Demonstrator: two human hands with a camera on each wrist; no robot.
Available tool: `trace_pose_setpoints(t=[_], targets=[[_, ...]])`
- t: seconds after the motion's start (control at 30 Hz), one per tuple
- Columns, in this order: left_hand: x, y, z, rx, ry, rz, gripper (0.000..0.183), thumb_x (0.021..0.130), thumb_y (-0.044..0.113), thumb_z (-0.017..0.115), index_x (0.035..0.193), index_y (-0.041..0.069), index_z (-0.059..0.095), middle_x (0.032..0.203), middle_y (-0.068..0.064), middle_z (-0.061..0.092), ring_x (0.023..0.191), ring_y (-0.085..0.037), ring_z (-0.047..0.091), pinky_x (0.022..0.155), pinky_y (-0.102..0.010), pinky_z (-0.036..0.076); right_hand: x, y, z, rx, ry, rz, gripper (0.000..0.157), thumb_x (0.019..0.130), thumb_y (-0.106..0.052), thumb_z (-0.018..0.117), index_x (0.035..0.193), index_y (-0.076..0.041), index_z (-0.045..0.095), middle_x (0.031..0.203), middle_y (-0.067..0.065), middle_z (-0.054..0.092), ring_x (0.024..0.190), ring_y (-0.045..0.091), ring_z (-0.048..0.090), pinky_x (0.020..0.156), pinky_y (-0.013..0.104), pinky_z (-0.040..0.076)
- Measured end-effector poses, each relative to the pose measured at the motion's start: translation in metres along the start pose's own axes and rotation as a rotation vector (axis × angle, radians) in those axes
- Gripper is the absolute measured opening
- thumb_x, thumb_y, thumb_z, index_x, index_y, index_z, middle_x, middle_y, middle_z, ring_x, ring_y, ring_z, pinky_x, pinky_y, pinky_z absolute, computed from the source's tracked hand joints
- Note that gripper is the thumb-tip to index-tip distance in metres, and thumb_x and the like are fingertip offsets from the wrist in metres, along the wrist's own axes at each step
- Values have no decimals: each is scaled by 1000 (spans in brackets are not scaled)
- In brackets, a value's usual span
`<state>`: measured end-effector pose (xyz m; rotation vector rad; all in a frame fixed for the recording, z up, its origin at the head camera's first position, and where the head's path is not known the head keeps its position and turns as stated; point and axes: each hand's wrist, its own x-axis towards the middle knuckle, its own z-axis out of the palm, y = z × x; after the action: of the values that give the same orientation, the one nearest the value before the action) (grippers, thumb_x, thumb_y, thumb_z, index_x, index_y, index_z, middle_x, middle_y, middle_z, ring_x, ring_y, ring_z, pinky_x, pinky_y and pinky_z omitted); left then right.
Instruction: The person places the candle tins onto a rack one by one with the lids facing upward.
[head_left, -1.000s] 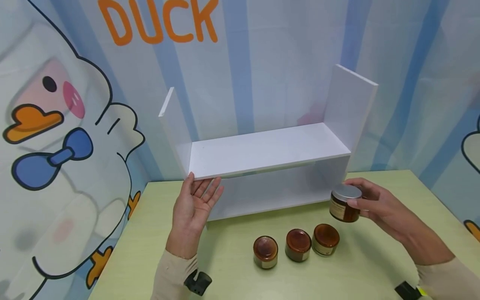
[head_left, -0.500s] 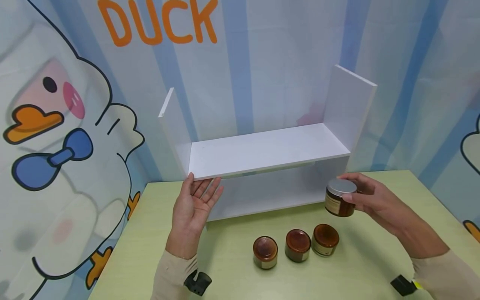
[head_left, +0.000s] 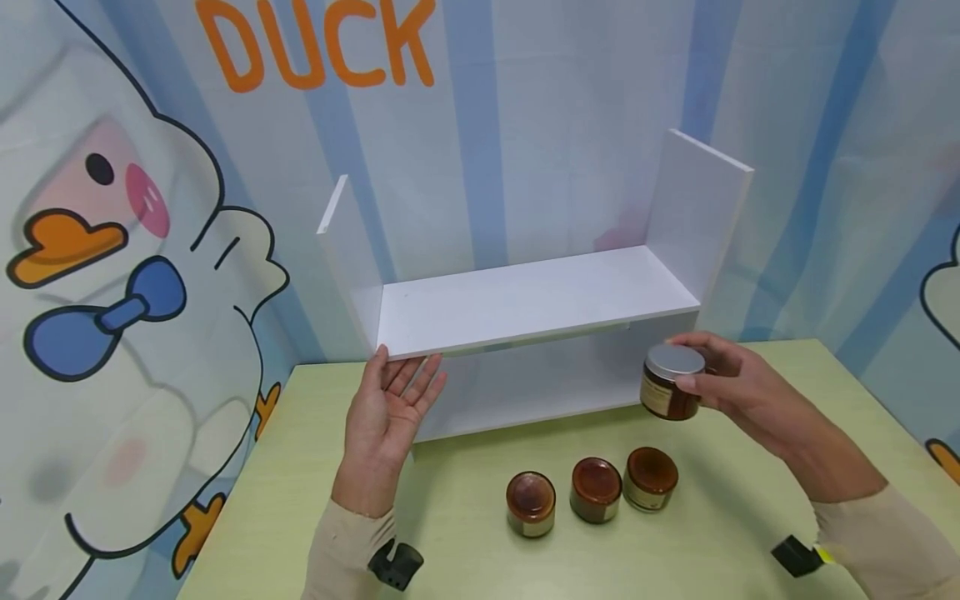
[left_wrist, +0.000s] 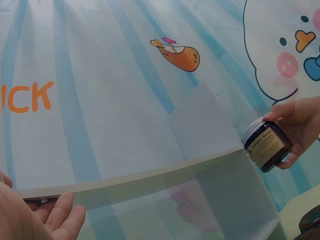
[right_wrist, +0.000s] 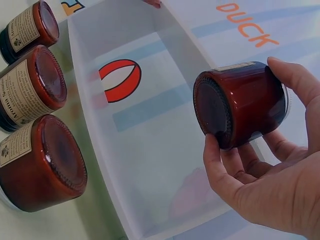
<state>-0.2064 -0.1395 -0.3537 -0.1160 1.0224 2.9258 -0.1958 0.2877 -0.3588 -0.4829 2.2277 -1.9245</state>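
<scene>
My right hand [head_left: 750, 392] holds an amber glass jar [head_left: 671, 387] with a silver lid and cream label, raised in front of the white shelf's [head_left: 525, 300] lower right end. The right wrist view shows thumb and fingers around the jar [right_wrist: 240, 105]. At the shelf's front left corner, my left hand [head_left: 390, 417] grips the middle board, thumb at its edge and fingers underneath; the left wrist view has the same hand [left_wrist: 45, 215] under the board's edge. Three more jars stand lid-down on the table: a left one [head_left: 531, 504], a middle one [head_left: 596, 490] and a right one [head_left: 651, 479].
The shelf has a left side panel [head_left: 348, 258], a right side panel [head_left: 697, 217] and a lower compartment [head_left: 540, 375]. It stands toward the back of a pale green table [head_left: 465, 533]. Behind hangs a blue-striped cloth [head_left: 540, 125] printed with ducks.
My right hand has carried the jar a little left and upward, closer to the shelf's right end. The left hand, the shelf and the three standing jars have stayed put.
</scene>
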Motion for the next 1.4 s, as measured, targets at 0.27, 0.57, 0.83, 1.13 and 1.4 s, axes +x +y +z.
trace_pose_setpoints(t=[0.27,0.57,0.83,1.13,1.4], targets=[[0,0,-1,4,2,5,46,110,37,44,147,10,41,124,-8,61,114,-25,67,108,-43,51,6,-11,3,24,-22,-33,36,104,-6,55,138,-16,51,115,3,55,90,15,52,66,31,47],[0,0,-1,22,-1,9,48,110,37,44,149,9,40,126,-8,60,117,-25,66,111,-44,48,11,-17,8,8,-25,-36,34,104,-6,55,136,-18,52,114,2,55,90,15,52,67,31,49],[0,0,-1,18,3,10,48,110,37,45,148,9,40,127,-8,60,116,-25,67,111,-44,49,17,-25,11,31,-18,-59,34,103,-4,56,135,-16,53,112,-1,55,82,12,49,65,30,45],[0,0,-1,25,10,8,47,110,37,44,149,10,40,128,-8,60,117,-25,66,111,-44,48,21,-31,13,43,-8,-75,34,103,-4,56,134,-17,54,113,-3,56,87,11,51,68,28,46],[1,0,-1,18,10,9,48,110,37,45,149,9,40,127,-8,61,116,-26,67,111,-44,49,27,-40,13,40,-9,-82,34,104,-5,56,136,-16,54,115,-1,58,89,13,52,68,27,45]])
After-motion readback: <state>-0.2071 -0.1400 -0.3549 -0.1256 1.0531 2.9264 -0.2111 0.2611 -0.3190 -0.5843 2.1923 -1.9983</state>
